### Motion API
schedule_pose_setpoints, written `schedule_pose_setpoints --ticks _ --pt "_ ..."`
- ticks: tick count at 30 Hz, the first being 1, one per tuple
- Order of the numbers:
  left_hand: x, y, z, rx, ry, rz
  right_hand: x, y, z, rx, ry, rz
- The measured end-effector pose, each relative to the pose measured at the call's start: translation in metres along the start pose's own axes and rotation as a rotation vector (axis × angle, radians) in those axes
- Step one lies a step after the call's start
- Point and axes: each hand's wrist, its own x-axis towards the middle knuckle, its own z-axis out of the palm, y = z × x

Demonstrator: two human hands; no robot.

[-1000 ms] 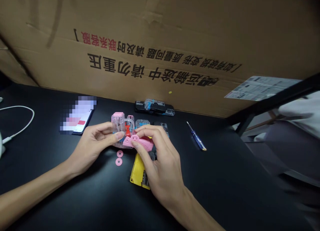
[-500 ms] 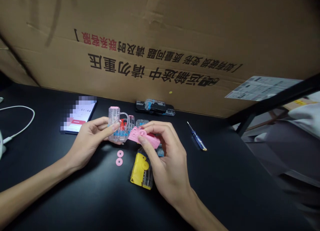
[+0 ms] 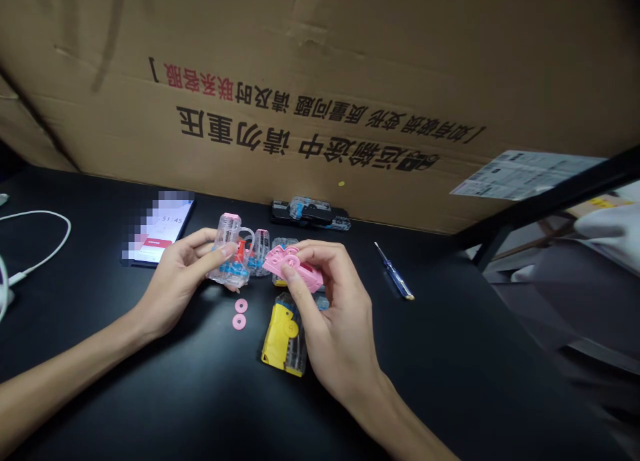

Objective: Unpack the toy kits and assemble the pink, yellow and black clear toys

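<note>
view from beside the surface (image 3: 190, 394); 12 o'clock = towards the carton (image 3: 300, 61). far left: phone (image 3: 167, 229), lying at 11 o'clock from the left hand (image 3: 167, 284). left hand pinches the clear body (image 3: 233, 273), thumb across its near face, other fingers mostly hidden; long axis roughly 12 to 6, top tipped slightly towards 1. two pink washers (image 3: 239, 322) sit on the surface at 6 o'clock from it.

key relation: pink part (image 3: 305, 272) lies at 3 o'clock from the clear body, apart from it, long axis about 10 to 4, so the two axes are crossed, not parallel. its 10 o'clock end faces the clear body. yellow case (image 3: 277, 334) rests below, at about 7 o'clock from the pink part.

right hand (image 3: 343, 308) pinches the pink part between thumb and fingers and is the nearer hand to it. far right: screwdriver (image 3: 397, 280), at 2 o'clock from the right hand, untouched.
</note>
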Motion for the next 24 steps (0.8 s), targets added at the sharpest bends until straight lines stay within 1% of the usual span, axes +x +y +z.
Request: schedule_pose_setpoints --ticks 4,7,11,16,18,21,24 --pt "-0.001 0.001 0.001 -0.021 0.014 0.013 -0.002 0.002 0.001 0.012 0.0 0.07" --pt "-0.002 0.004 0.002 -0.052 0.032 0.021 -0.003 0.002 0.001 -0.006 0.009 0.071" --pt "-0.003 0.009 0.003 -0.099 0.079 0.012 -0.002 -0.001 0.0 0.035 -0.022 0.096" --pt "-0.003 0.015 0.003 -0.103 0.131 -0.027 0.003 -0.009 0.0 0.058 -0.058 0.048" --pt "-0.004 0.017 0.004 -0.101 0.137 -0.027 0.004 -0.011 0.001 0.054 -0.074 0.053" --pt "-0.006 0.018 0.006 -0.097 0.134 -0.018 0.003 -0.012 0.005 0.105 -0.099 0.144" --pt "-0.005 0.017 0.006 -0.092 0.134 -0.014 0.0 -0.012 0.014 0.2 -0.175 0.229"
